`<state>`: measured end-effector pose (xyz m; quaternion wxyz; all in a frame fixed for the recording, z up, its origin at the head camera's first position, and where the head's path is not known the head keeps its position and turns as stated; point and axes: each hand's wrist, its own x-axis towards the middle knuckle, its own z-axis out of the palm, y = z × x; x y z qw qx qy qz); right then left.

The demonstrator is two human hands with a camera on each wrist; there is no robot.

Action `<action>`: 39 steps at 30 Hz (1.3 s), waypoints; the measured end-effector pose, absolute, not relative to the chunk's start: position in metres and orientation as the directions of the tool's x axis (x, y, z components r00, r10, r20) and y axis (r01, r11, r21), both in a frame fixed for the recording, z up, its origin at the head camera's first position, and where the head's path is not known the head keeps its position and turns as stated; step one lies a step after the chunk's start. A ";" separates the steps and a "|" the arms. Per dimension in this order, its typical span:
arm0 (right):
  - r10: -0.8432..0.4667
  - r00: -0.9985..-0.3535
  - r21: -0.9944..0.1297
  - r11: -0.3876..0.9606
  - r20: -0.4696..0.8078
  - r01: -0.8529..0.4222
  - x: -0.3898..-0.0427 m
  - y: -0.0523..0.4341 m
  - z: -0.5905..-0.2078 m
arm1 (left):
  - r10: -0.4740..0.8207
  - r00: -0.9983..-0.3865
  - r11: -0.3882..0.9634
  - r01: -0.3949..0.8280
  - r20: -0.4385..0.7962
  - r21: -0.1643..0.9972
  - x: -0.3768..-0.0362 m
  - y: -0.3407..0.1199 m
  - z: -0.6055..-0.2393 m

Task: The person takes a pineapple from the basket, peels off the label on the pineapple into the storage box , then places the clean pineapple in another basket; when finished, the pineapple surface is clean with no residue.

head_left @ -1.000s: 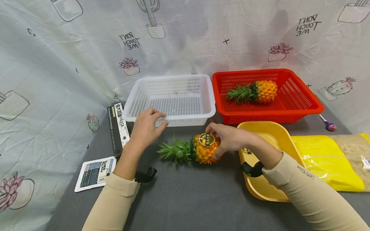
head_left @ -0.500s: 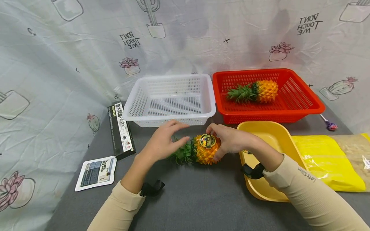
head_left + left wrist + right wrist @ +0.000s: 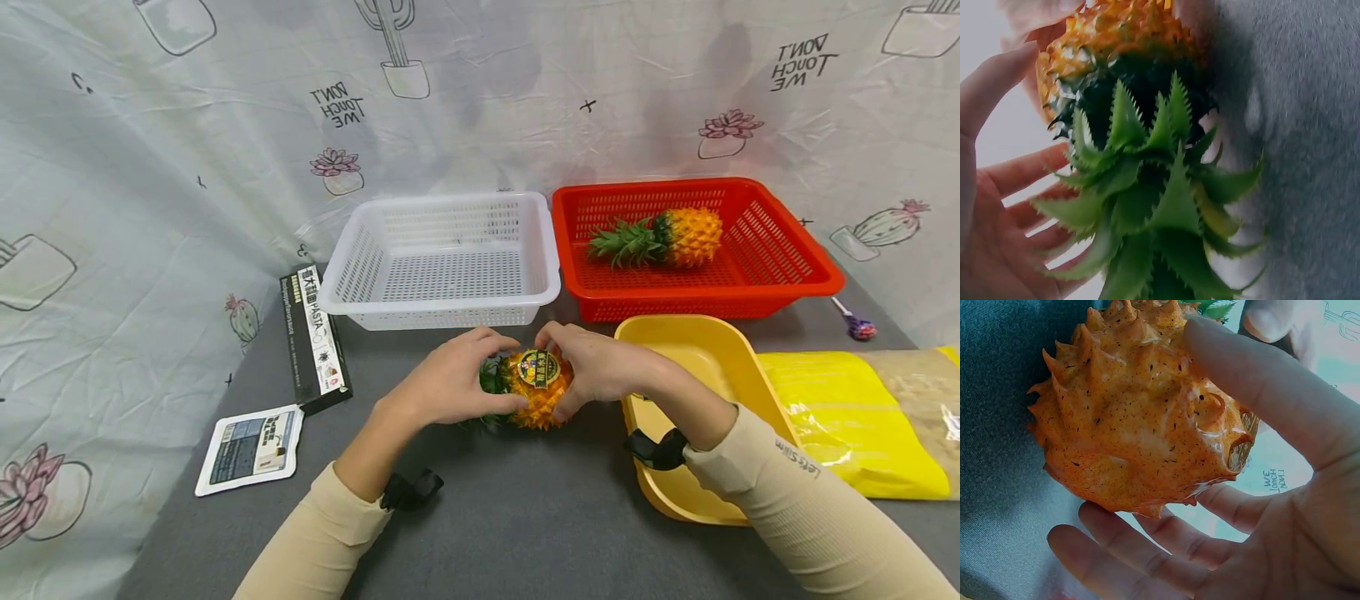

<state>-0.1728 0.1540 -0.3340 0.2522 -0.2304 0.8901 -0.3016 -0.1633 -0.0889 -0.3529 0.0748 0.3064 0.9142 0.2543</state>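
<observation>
A small orange pineapple with a round label lies on its side on the grey table, crown pointing left. My left hand curls round its green crown, fingers cupped behind the leaves and thumb over the top. My right hand grips the fruit's rounded base, with the thumb above it and the fingers beneath. The hands hide most of the leaves in the head view.
Behind the hands stands a white basket; right of it a red basket holds a second pineapple. A yellow tray and yellow bag lie at right, a lollipop beyond. A black pasta box and white packet lie at left.
My left hand has moved right from the white basket's front edge to the pineapple's crown and closed round it. The right hand has stayed on the fruit.
</observation>
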 end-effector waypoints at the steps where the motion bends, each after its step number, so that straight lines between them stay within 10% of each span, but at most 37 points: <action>1: -0.563 -0.766 -0.656 0.710 -0.310 -0.257 -0.173 0.154 -0.334 | 0.599 -0.801 0.688 0.522 0.011 0.504 -0.163 -0.087 -0.354; 39: -0.496 -0.848 -0.707 0.667 -0.186 -0.236 -0.175 0.159 -0.329 | 0.592 -0.806 0.700 0.529 0.024 0.479 -0.152 -0.075 -0.353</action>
